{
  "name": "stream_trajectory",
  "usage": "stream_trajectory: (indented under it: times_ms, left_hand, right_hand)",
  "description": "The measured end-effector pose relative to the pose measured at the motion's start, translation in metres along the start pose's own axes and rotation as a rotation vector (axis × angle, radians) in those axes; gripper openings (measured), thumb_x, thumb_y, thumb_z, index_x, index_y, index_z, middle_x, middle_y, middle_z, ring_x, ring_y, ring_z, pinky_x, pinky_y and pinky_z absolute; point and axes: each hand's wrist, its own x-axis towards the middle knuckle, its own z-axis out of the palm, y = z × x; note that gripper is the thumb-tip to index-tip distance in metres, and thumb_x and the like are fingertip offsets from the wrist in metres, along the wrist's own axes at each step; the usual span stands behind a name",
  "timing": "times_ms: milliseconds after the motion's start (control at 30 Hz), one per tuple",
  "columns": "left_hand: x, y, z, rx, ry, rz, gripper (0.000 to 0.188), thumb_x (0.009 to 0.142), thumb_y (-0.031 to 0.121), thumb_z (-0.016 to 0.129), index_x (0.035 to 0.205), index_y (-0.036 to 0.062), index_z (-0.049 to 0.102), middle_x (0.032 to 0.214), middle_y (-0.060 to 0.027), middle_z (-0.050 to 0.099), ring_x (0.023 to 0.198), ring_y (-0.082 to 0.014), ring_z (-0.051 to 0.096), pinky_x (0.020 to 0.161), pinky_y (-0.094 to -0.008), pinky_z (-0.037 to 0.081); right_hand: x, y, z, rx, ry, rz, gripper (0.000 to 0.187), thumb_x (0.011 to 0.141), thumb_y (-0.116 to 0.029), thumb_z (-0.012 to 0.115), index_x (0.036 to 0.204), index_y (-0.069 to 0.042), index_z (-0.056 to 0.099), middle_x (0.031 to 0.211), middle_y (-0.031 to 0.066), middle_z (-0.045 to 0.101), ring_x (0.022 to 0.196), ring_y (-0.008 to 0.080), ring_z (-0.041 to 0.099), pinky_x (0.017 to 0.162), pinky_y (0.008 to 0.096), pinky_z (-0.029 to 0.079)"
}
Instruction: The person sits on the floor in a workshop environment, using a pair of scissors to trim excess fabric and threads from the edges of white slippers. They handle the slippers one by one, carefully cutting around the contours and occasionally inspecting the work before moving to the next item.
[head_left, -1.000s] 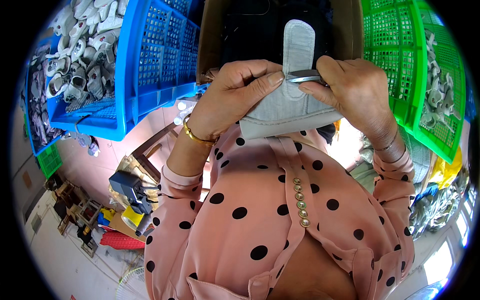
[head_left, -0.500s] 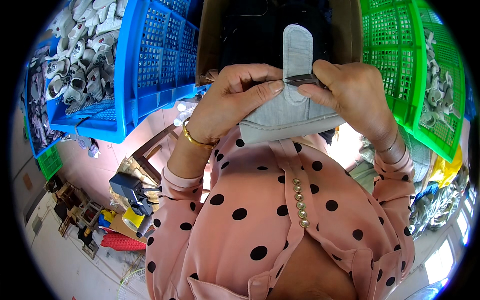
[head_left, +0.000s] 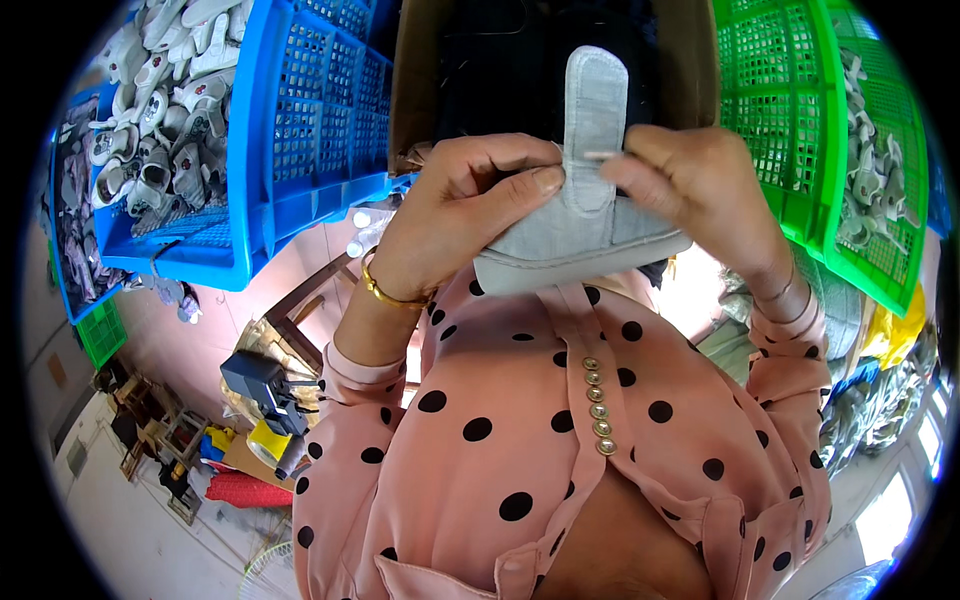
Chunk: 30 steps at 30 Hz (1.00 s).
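Note:
A light grey fabric shoe upper (head_left: 550, 235) with a rounded, stitched strap (head_left: 596, 105) standing up from it is held in front of my chest. My left hand (head_left: 455, 205) is closed on its left side, thumb on top near the foot of the strap. My right hand (head_left: 705, 190) is closed at the strap's right edge, its fingers a little blurred. From its thumb and forefinger a thin light tip (head_left: 600, 155) pokes across the strap. That is the end of small thread snips, the rest hidden in the grip.
Ahead is a cardboard box (head_left: 690, 60) with dark contents. At left, a blue plastic crate (head_left: 240, 190) is heaped with pale shoe uppers. Green crates (head_left: 835, 200) holding more pieces stand at right. A black device (head_left: 255, 375) sits below left, by a yellow tape roll (head_left: 265, 440).
The dark blades of the snips, plainly seen across the strap before, now show only as a thin light tip. My right hand has turned slightly. My left hand keeps its hold.

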Motion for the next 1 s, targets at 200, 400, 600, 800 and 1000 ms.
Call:
stream_trajectory:
  times_ms: [200,400,600,800,1000]
  left_hand:
    - [0.005,-0.006,-0.003,0.074,-0.055,0.085,0.019,0.093,0.012,0.062,0.104,-0.0029,0.067,0.087,-0.0017,0.066,0.077,-0.0042,0.055,0.067,-0.0182,0.044]
    - [0.008,-0.001,0.013,0.065,0.098,0.135,0.014,0.094,0.011,0.062,0.093,-0.0023,0.066,0.082,-0.0009,0.064,0.070,-0.0046,0.053,0.062,-0.0191,0.043]
    - [0.015,-0.007,0.003,0.321,0.350,0.367,0.013,0.096,0.011,0.059,0.091,-0.0005,0.065,0.078,-0.0034,0.064,0.068,-0.0072,0.056,0.064,-0.0204,0.046]
    - [0.008,0.005,-0.007,0.182,0.259,0.219,0.015,0.093,0.010,0.062,0.106,0.0030,0.063,0.095,-0.0041,0.068,0.081,-0.0096,0.059,0.076,-0.0229,0.048]
    - [0.016,0.001,0.005,0.330,0.104,0.082,0.015,0.088,0.013,0.070,0.097,0.0015,0.065,0.080,-0.0004,0.064,0.070,-0.0033,0.052,0.062,-0.0194,0.044]
  right_hand:
    - [0.004,0.014,0.006,0.768,-0.045,0.095,0.034,0.097,-0.033,0.057,0.091,0.001,0.061,0.064,-0.0015,0.045,0.057,0.0059,0.040,0.050,0.0242,0.036]
    - [0.011,0.003,0.007,1.117,-0.089,0.315,0.027,0.098,-0.027,0.057,0.096,-0.001,0.062,0.064,-0.0073,0.044,0.057,-0.0005,0.036,0.049,0.0189,0.032]
    - [0.017,-0.006,0.008,1.148,-0.019,0.418,0.027,0.098,-0.028,0.056,0.082,-0.006,0.057,0.057,-0.0089,0.034,0.051,0.0011,0.026,0.046,0.0225,0.021]
    - [0.023,-0.001,0.006,1.106,0.010,0.418,0.030,0.098,-0.027,0.053,0.074,-0.008,0.053,0.054,-0.0081,0.033,0.048,0.0019,0.024,0.044,0.0242,0.018]
    - [0.029,0.007,0.020,0.781,0.189,0.207,0.032,0.094,-0.034,0.061,0.088,-0.003,0.060,0.056,-0.0008,0.050,0.046,0.0090,0.045,0.046,0.0250,0.038]
